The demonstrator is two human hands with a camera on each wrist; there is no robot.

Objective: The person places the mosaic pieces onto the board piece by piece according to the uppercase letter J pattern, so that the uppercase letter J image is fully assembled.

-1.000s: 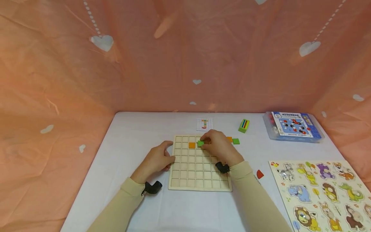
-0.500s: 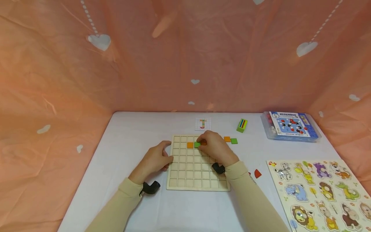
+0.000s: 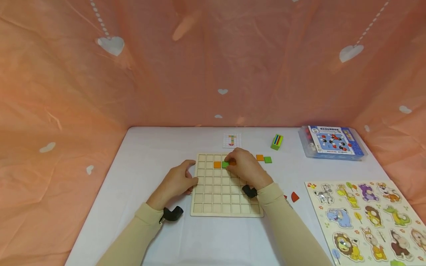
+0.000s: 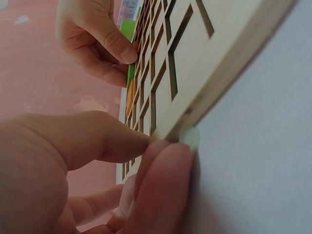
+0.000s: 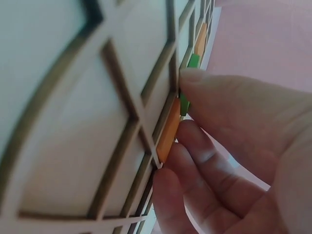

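A pale wooden grid board [image 3: 213, 192] lies on the table. My left hand [image 3: 175, 181] grips its left edge, and the left wrist view shows the thumb and fingertips around the rim [image 4: 195, 109]. Over the board's upper part, my right hand [image 3: 246, 166] pinches a green square tile [image 3: 225, 164], which sits in or at a cell just right of an orange tile [image 3: 217, 164]. Another orange tile [image 5: 169, 129] lies in the grid under the right hand, largely covered in the head view. The right fingers partly hide the green tile.
Behind the board lies a pattern card [image 3: 232, 140]. Right of it are a small green box [image 3: 277, 142], loose orange [image 3: 259, 157] and green [image 3: 267, 159] tiles, and a red quarter-round piece [image 3: 294, 197]. A plastic case [image 3: 334, 143] and an animal puzzle board [image 3: 362, 221] occupy the right side.
My right hand has brought the green tile left and down, up against the orange tile. The left hand keeps its grip on the board's edge. The head view has shifted slightly.
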